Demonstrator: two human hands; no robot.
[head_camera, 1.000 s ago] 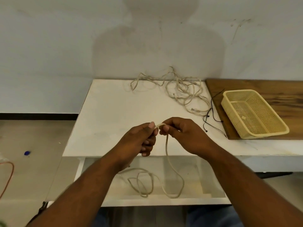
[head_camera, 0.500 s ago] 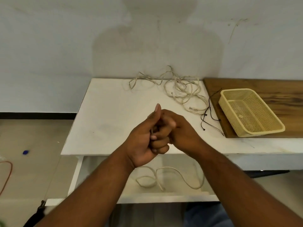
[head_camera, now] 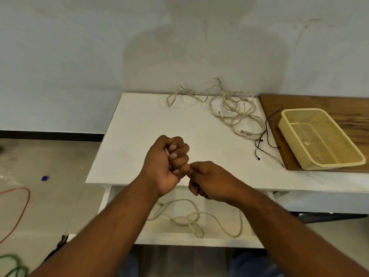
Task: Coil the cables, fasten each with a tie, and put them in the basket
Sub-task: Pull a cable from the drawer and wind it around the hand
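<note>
My left hand (head_camera: 167,162) is a fist over the front edge of the white table (head_camera: 139,136), gripping a beige cable whose strand shows between the fingers. Just below and to the right, my right hand (head_camera: 207,180) pinches the same cable next to the left fist. The cable's loose length (head_camera: 191,218) lies in loops on the lower shelf beneath my hands. Several tangled beige cables (head_camera: 229,108) lie at the table's back. Thin black ties (head_camera: 267,144) lie beside the yellow mesh basket (head_camera: 299,164), which holds no cable.
The basket sits on a brown wooden board (head_camera: 319,102) at the right. A wall stands right behind the table. On the floor at left lie an orange cable (head_camera: 22,208), a green cable (head_camera: 12,264) and a small blue object (head_camera: 45,178).
My left hand has turned into an upright fist with cable wound in it, and my right hand has dropped lower right. The loose cable on the shelf has shifted and shortened.
</note>
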